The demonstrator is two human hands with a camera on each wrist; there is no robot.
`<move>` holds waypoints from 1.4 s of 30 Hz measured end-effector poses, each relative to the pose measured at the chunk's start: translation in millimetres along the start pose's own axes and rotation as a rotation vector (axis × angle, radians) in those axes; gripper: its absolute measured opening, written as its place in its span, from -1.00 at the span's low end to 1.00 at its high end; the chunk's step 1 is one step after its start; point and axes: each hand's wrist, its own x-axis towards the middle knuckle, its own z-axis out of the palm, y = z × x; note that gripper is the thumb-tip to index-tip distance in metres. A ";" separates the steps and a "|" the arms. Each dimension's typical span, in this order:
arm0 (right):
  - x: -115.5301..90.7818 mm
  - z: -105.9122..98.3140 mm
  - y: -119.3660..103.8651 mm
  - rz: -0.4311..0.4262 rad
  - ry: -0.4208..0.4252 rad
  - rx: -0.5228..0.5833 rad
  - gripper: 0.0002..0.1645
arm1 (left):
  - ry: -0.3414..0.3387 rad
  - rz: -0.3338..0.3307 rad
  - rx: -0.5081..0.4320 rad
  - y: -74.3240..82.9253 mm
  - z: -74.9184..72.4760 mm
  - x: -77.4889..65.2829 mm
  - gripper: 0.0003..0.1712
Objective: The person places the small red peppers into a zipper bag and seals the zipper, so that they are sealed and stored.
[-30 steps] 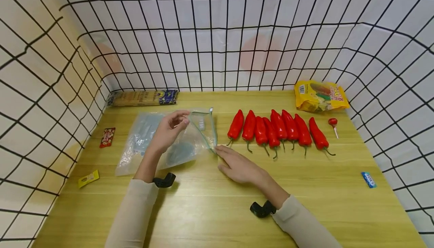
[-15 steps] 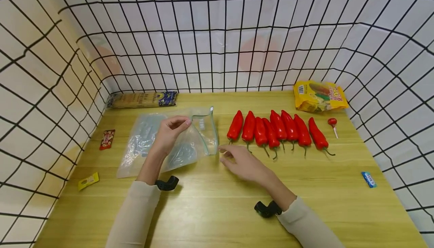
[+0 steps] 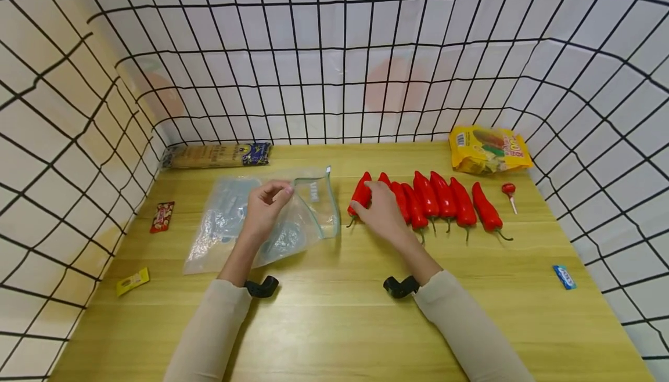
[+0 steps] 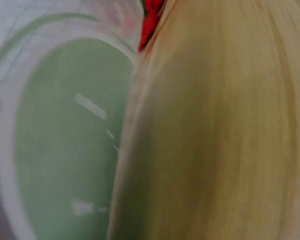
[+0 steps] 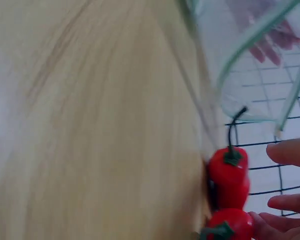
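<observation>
You can read no word for certain: the print on the clear zip bag (image 3: 292,232) at centre, the yellow packet (image 3: 491,151) with a barcode (image 3: 461,139) at upper right, and the blue wrapper (image 3: 564,277) at right is too small.

The left hand (image 3: 264,205) pinched between thumb (image 3: 282,197) and fingertips (image 3: 284,185), its wrist (image 3: 236,269) behind the grip. Right of that grip, the right hand (image 3: 385,211) held its thumb (image 3: 359,206) and fingers (image 3: 372,187) parted.
</observation>
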 end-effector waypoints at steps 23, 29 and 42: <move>-8.4 -17.5 -4.8 -0.041 0.007 0.016 -0.51 | 0.018 -0.127 0.289 8.6 0.0 3.4 -0.58; -14.5 -38.6 -0.6 -0.047 -0.053 0.086 -0.54 | 0.011 -0.149 0.283 26.1 6.0 0.5 -0.68; 0.6 16.1 -11.3 -0.096 -0.272 0.277 -0.61 | 0.038 -0.053 0.248 7.7 6.3 0.0 -0.73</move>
